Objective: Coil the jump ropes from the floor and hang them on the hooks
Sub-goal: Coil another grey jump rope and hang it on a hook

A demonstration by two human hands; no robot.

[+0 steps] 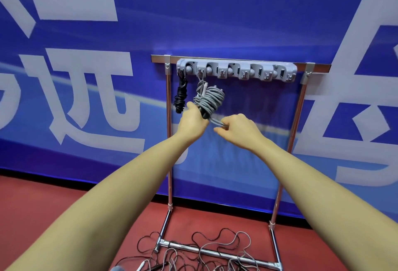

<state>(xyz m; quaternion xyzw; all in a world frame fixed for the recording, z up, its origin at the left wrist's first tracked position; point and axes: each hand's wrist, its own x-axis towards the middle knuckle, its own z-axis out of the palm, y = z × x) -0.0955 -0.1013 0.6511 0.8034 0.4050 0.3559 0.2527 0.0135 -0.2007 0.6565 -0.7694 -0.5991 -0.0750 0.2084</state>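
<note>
Left hand (192, 117) grips grey rope coil (210, 98)

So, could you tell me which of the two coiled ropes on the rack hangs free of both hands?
The black coiled rope, on the leftmost hook. The grey coiled rope beside it is gripped by the left hand, with the right hand pinching its strands.

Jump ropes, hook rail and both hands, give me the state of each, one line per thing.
Black jump rope: coiled, hanging from the leftmost hook.
Grey jump rope: coiled, looped on the second hook, held by both hands.
Left hand: gripping the grey coil's lower end.
Right hand: pinching grey strands.
Hook rail: remaining hooks empty.
Floor ropes: loose, tangled around the stand's base.
</note>
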